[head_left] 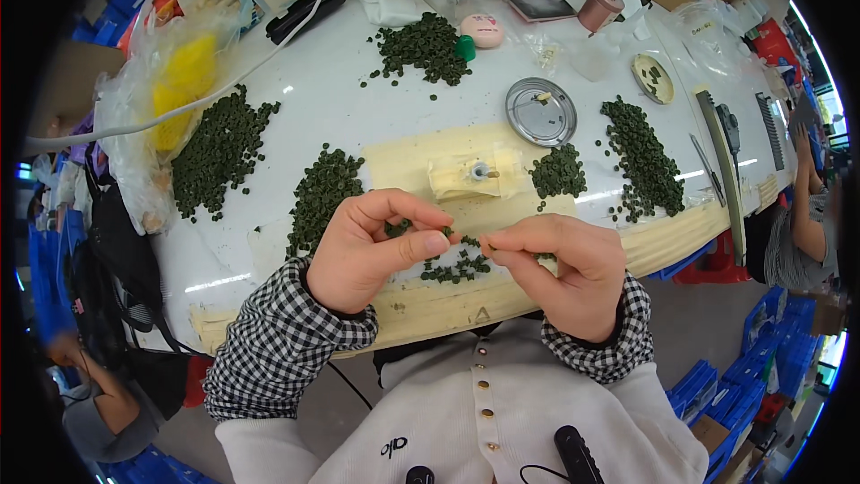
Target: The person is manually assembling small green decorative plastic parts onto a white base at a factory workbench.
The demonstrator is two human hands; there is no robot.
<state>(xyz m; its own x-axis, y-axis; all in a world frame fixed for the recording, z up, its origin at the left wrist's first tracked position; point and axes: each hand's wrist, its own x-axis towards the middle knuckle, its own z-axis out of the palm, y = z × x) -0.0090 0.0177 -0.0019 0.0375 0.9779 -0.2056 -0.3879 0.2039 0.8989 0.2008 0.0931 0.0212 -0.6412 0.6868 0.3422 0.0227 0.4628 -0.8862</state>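
My left hand (381, 237) is over the near part of the table, its thumb and index finger pinched at a small dark green piece (447, 231). Facing it, my right hand (573, 264) has thumb and fingertips pressed together; what lies between them is too small to make out. Below and between both hands is a loose scatter of small dark green pieces (455, 269). Just beyond the hands, a small fixture with a metal pin (482, 171) sits taped to the table. Beside my left hand lies a heap of green pieces (327, 193); a smaller heap (559, 172) is beyond my right hand.
More green heaps lie at left (219, 152), far middle (421, 49) and right (640, 161). A round metal tin (541, 113) stands beyond the fixture. A white cable (116, 133) crosses the left side. Tweezers (708, 170) and a long strip (722, 170) lie at right.
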